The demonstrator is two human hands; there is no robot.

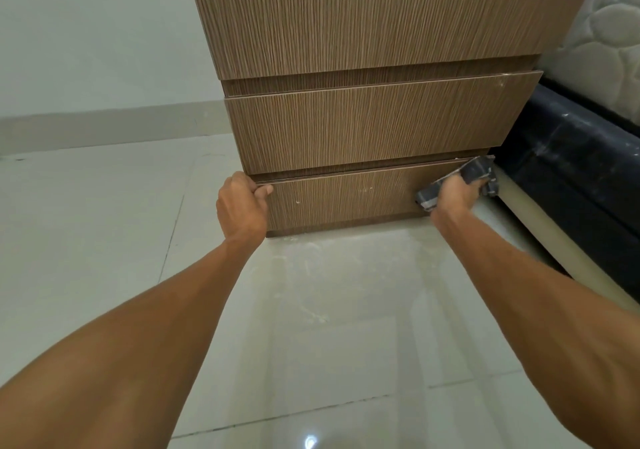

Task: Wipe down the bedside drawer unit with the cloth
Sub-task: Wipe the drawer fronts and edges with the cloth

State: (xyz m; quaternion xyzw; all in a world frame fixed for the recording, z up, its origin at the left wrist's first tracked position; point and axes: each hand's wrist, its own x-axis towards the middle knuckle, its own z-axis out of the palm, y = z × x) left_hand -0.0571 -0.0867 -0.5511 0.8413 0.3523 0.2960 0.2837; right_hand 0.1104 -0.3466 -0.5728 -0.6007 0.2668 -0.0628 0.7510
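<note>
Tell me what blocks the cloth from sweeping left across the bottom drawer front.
Nothing visible until the left hand, which grips the bottom drawer at its top left corner. The right hand presses the cloth at the right end.

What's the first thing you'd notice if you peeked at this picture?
Two bare arms stretch out to a tall brown wooden drawer unit standing on a pale tiled floor. The left hand hooks over the top left edge of the bottom drawer, while the right hand presses a dark cloth against that drawer's right end. A black bed base sits just to the right.
</note>
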